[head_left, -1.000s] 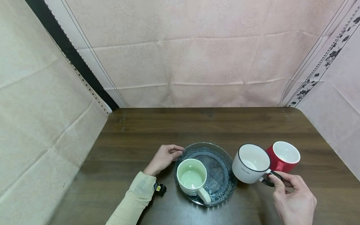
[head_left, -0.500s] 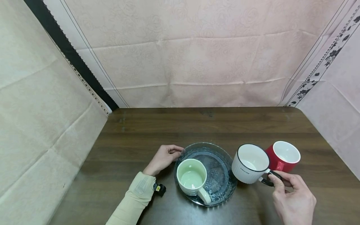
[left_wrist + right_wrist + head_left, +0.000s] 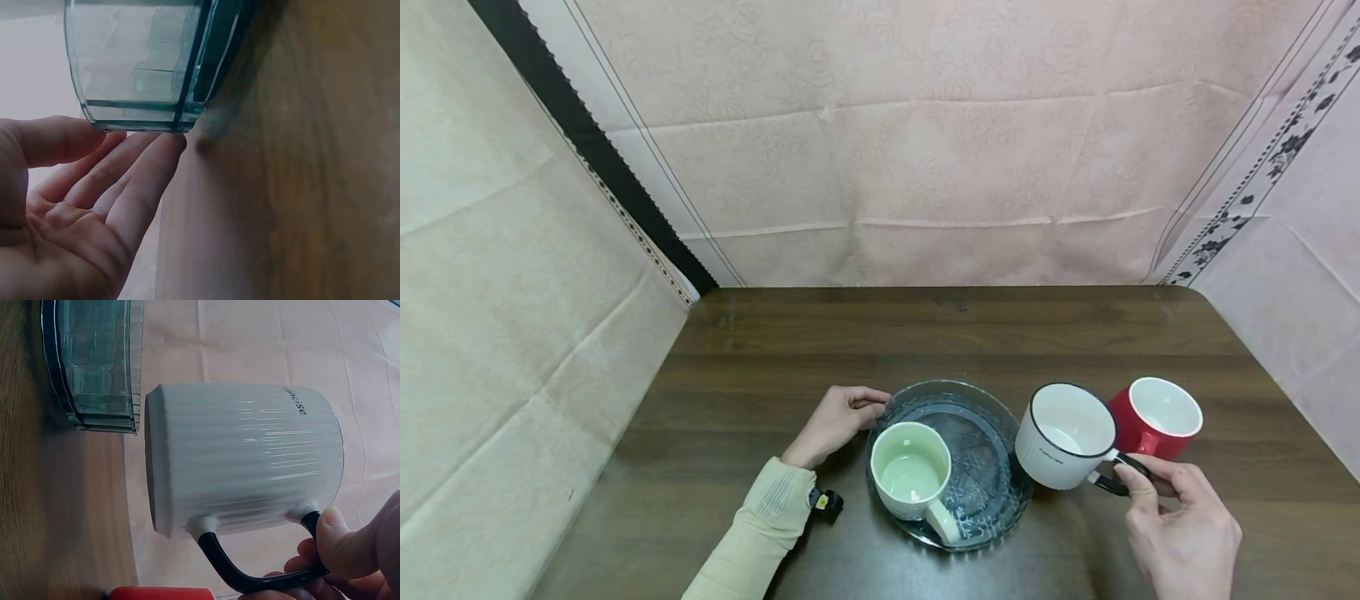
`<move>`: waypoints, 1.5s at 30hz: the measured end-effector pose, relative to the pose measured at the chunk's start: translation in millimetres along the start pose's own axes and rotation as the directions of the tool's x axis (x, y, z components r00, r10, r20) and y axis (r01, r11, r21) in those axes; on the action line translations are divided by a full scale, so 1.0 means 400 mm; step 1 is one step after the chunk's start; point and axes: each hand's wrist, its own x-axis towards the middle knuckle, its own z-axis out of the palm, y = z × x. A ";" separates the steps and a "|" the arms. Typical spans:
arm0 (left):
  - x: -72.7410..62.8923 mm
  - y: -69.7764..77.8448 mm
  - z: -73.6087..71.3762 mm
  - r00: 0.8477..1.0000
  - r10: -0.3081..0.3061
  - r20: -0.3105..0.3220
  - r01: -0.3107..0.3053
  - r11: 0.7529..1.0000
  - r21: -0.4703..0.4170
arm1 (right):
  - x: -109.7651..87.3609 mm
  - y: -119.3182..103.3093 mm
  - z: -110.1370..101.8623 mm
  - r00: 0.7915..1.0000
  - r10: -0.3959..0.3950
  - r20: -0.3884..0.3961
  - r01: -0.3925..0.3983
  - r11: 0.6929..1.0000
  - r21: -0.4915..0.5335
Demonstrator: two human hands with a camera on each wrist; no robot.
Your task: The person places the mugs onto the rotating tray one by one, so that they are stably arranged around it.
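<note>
A white mug with a black rim hangs beside the right edge of a bluish glass dish. My right hand grips its black handle between thumb and fingers. In the right wrist view, the mug's base is about level with the dish's rim, clear of the table. A pale green mug stands inside the dish, on its left side, handle toward me. My left hand touches the dish's left outer wall, its thumb and extended fingertips against the glass.
A red mug with a white inside stands just behind and right of the white mug, close to my right hand. The brown wooden table is bordered by pale cloth at the back and sides.
The white mug and my right hand have shifted very slightly left, toward the dish. My left hand has stayed in place.
</note>
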 end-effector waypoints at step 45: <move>0.001 -0.001 0.001 1.000 -0.018 -0.003 0.018 1.000 0.012 | 0.003 -0.006 0.006 0.994 -0.105 -0.015 0.105 0.994 0.026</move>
